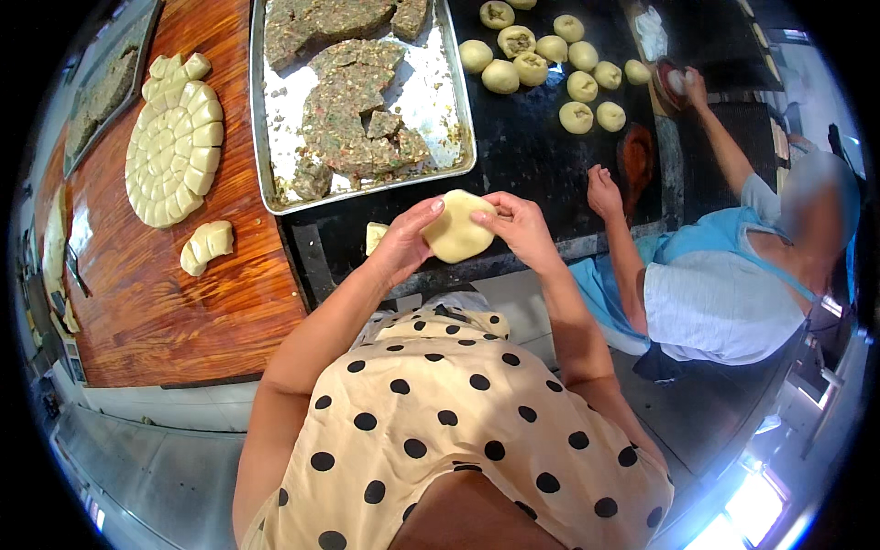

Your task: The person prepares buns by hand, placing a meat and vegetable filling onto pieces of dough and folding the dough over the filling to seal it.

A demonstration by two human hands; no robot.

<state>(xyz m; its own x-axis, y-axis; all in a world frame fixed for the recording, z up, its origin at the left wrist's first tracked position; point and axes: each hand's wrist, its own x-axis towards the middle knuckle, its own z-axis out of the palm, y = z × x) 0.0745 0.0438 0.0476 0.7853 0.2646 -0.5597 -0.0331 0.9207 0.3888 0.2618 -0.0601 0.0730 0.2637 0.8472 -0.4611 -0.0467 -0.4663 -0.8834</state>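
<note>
Dough disc (458, 236) up in both hands, centre of the frame!
Your left hand (403, 242) pinches its left edge, your right hand (521, 227) its right, thumb on the face; best keep that pressure even and turn it steadily, or a thin spot could tear. Just above, the metal tray (420, 87) carries crumbly, speckled brown slabs (353, 105); a second tray (124, 44), upper left, holds similar stuff.

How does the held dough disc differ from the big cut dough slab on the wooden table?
The dough disc is one smooth piece; the dough slab is divided into many. The disc is small, the slab much larger. The disc is held up; the slab lies on the wooden table. Both are pale yellow.
</note>
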